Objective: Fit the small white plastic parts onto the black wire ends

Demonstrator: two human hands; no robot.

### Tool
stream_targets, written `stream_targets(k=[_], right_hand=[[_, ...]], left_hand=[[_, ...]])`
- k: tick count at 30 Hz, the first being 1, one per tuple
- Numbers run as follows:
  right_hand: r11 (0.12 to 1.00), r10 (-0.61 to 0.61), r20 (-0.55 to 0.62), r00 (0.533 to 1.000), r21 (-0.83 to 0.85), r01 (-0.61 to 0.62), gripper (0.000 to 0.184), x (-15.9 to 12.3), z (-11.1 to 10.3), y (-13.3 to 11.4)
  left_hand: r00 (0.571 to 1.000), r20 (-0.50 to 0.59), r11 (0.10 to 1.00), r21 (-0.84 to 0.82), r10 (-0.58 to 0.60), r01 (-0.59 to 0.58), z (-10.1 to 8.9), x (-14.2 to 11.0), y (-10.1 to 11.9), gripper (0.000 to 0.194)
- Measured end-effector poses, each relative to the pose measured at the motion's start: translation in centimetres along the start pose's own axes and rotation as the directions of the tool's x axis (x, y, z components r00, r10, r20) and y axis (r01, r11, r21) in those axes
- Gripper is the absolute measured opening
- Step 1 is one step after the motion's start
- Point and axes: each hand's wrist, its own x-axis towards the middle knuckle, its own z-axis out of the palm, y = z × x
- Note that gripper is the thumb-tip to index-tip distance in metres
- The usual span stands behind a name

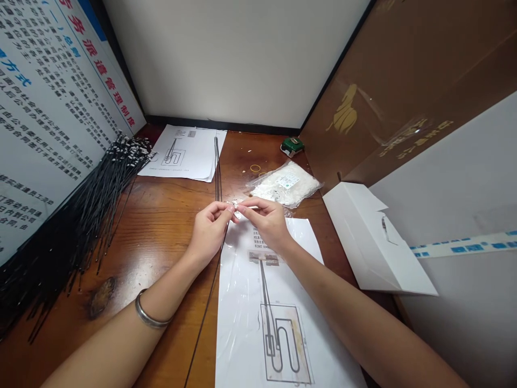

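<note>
My left hand (210, 229) is closed in a pinch near the middle of the table. A long thin black wire (207, 312) trails from under it toward the bottom edge. My right hand (266, 221) pinches a tiny white piece (236, 209), probably a connector, where the fingertips of both hands meet. The fingers hide most of that piece and the wire's end. Below the hands lies a plastic-covered drawing sheet (242, 323). Just behind them rests a clear bag of small white parts (302, 186). Several black wires (218, 167) lie straight beyond my left hand.
A thick bundle of black wires with white ends (92, 199) leans at the left by a printed board (52, 97). Printed sheets (202, 156) lie at the back. A green tape measure (292, 145), a white open box (367, 237) and a brown carton (404, 75) stand right.
</note>
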Motion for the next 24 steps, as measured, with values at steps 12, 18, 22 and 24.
stream_targets(k=[12,18,22,24], right_hand=[[0.999,-0.011,0.024,1.0,-0.04,0.012,0.006,-0.19,0.22,-0.15],[0.995,0.099,-0.02,0.995,0.004,-0.099,0.017,-0.06,-0.12,0.07],[0.99,0.141,-0.006,0.99,0.021,-0.141,0.03,-0.12,-0.06,-0.13],[0.993,0.12,0.021,0.993,0.011,-0.12,0.027,-0.22,0.06,-0.24]], left_hand=[[1.0,-0.019,1.0,-0.013,-0.023,0.023,-0.15,0.08,-0.26,0.02],[0.998,-0.054,1.0,-0.006,-0.023,0.023,-0.03,0.13,-0.31,0.023],[0.998,-0.055,1.0,0.01,-0.013,0.014,-0.02,0.13,-0.36,0.021],[0.999,-0.043,1.0,0.022,-0.007,0.008,-0.03,0.1,-0.35,0.02]])
